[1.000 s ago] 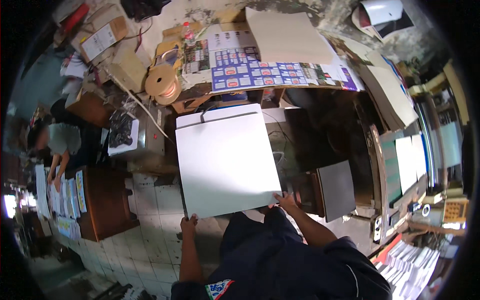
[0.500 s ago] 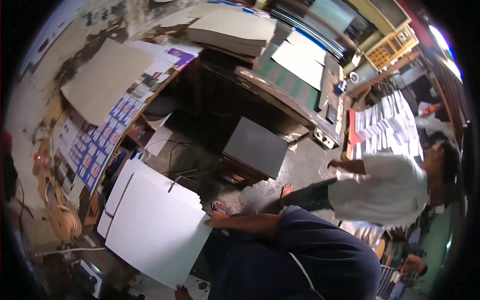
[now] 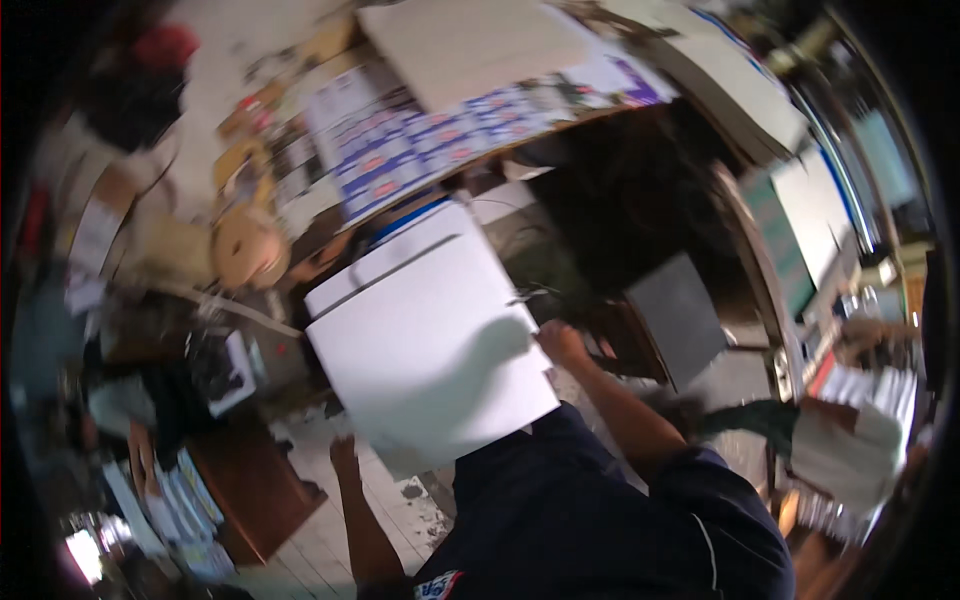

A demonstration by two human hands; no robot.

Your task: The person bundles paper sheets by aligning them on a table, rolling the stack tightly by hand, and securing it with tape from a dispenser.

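A stack of large white sheets [image 3: 430, 350] lies in front of me, with a dark thin bar [image 3: 395, 270] across its far part. At the stack's right edge my right hand [image 3: 563, 345] is closed, its fingers curled against the sheets. My left hand [image 3: 343, 452] hangs beside the near left edge, apart from the stack; motion blur hides how its fingers are set. A shadow falls over the middle of the top sheet.
Beyond the stack stands a table with blue-and-white printed sheets [image 3: 430, 140] and a beige board [image 3: 470, 50]. A grey-topped stool [image 3: 677, 320] is at the right. One person [image 3: 845, 450] bends at the right; another person's hand [image 3: 143, 460] is over papers at the left.
The view has swung left, so the stack sits nearer the middle and the left side of the room shows. My left hand and forearm have come further into view.
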